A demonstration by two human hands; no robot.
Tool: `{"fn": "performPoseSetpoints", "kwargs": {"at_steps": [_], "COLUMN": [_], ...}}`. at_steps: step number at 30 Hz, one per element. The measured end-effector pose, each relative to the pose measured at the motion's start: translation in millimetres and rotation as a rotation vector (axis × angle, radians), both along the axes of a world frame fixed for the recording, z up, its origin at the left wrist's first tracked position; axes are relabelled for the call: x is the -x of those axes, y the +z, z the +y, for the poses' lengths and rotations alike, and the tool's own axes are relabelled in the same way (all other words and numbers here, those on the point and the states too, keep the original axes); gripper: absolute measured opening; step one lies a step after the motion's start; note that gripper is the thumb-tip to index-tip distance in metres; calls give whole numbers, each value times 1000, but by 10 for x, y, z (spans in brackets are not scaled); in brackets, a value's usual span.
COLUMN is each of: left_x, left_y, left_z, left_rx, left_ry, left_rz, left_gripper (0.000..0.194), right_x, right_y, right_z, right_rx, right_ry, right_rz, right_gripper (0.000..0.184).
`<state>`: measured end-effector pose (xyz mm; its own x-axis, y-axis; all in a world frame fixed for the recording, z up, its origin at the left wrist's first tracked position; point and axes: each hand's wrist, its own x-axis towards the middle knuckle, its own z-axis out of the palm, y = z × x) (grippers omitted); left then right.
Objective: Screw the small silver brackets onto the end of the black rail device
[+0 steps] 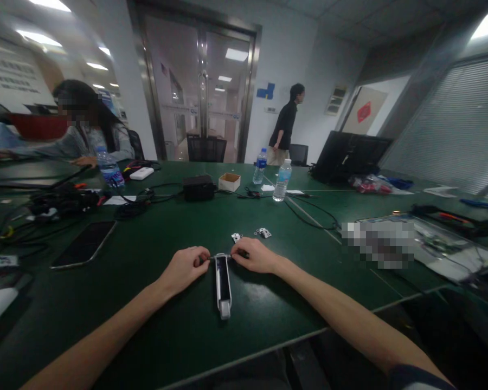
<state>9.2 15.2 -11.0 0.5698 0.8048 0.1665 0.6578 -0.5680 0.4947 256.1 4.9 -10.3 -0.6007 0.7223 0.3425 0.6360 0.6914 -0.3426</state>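
**Ana:** While both hands sit at the far end of that narrow white-and-black casing (223, 284), what are they actually doing?

**Ben:** The left hand (185, 268) is curled closed, fingertips pinching something small and dark at the casing's far end. The right hand (255, 255) is closed the same way on the other side of that end. What each grip pinches is too small to name; it looks like a thin pin or rod running crosswise.

**Ana:** Where does the casing lie?

**Ben:** Flat on the green counter (154, 303), near the front edge, about midway along it. Its long axis runs from the front edge straight away from the person; the pale, rounded end points back at the front edge, the open end at the hands.

**Ana:** How would you do it well?

**Ben:** My judgement: keep the casing flat and still, hold the crosswise piece level, and press evenly from both sides so it doesn't skew.

**Ana:** Anything close by?

**Ben:** Two small metal brackets (263, 233) lie just beyond the hands, a phone (84, 244) face-up toward the left edge, and water bottles (282, 180) well apart, farther back.
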Motion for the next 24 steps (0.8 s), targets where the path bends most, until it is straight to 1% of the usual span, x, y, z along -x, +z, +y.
{"fn": "performPoseSetpoints", "kwargs": {"at_steps": [5,13,18,21,24], "left_x": [-3,-5,-23,-26,-26], "left_y": [-4,-44,-58,-66,-68], "left_z": [10,25,16,4,-10], "left_rx": [6,-28,-66,-80,-92], "left_ry": [-32,-57,-80,-86,-95], "left_rz": [-10,0,17,45,66], "left_gripper": [33,33,35,34,33], "right_x": [0,-10,-35,-136,-343], "right_y": [-6,-16,88,187,256], "right_z": [18,30,6,20,89], "right_rx": [-1,-18,-58,-118,-175], "right_ry": [-1,28,29,-49,-203], "right_rz": [-8,-29,-94,-117,-145], "right_gripper": [9,13,14,16,17]}}
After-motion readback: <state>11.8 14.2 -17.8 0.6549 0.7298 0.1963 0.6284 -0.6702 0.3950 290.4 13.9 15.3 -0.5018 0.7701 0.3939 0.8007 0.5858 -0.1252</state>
